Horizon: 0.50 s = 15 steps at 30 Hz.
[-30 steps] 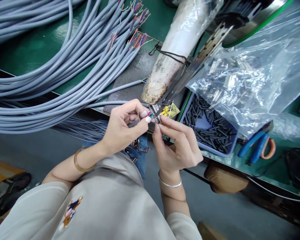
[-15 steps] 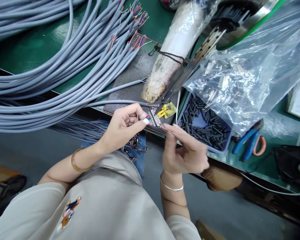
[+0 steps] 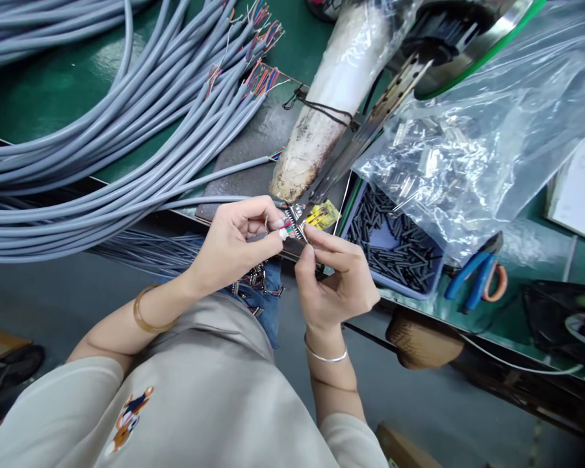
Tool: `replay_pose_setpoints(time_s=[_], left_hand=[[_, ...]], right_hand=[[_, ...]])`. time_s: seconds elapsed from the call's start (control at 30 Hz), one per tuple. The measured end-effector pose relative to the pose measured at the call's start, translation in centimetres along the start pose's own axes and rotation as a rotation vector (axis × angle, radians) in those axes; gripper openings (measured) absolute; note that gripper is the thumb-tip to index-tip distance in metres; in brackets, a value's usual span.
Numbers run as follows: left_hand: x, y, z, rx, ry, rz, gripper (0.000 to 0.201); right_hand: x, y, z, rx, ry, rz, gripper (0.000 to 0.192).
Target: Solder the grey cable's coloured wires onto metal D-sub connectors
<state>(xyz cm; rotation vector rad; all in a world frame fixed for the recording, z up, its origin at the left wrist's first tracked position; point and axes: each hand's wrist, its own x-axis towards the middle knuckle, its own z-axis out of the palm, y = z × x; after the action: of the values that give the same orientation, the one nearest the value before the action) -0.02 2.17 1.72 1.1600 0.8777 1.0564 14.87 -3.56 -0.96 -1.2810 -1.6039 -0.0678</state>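
My left hand (image 3: pixel 234 244) pinches the stripped end of a grey cable (image 3: pixel 199 203), where short coloured wires (image 3: pixel 287 227) fan out at my fingertips. My right hand (image 3: pixel 334 279) is closed, its thumb and forefinger pinching something small and thin right at those wire tips (image 3: pixel 303 233). Both hands meet at the front edge of the green bench, just below a dark metal plate (image 3: pixel 253 153). What the right hand grips is too small to name. Small metal parts lie in my lap (image 3: pixel 256 279).
A large bundle of grey cables (image 3: pixel 102 130) fills the left of the bench. A blue tray of black sleeve pieces (image 3: pixel 394 250) sits right of my hands, under a clear plastic bag (image 3: pixel 482 149). Blue-handled pliers (image 3: pixel 472 276) lie further right. A wrapped cylinder (image 3: pixel 331 104) slants above.
My right hand drew away to the right half a second ago, then came back up to the wire tips. My left hand has kept its hold on the cable end.
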Motion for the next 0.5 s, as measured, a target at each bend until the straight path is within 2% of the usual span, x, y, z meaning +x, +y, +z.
replay_pose_setpoints(time_s=[0.33,0.5], left_hand=[[-0.01,0.1,-0.38,-0.032,-0.061,-0.054,0.03],[0.08,-0.06,-0.53,-0.058,-0.089,-0.083,0.031]], right_hand=[[-0.08,0.14,-0.26,0.032,-0.011,0.032,0.021],[-0.04,0.11,-0.32,0.058,-0.021,0.058,0.021]])
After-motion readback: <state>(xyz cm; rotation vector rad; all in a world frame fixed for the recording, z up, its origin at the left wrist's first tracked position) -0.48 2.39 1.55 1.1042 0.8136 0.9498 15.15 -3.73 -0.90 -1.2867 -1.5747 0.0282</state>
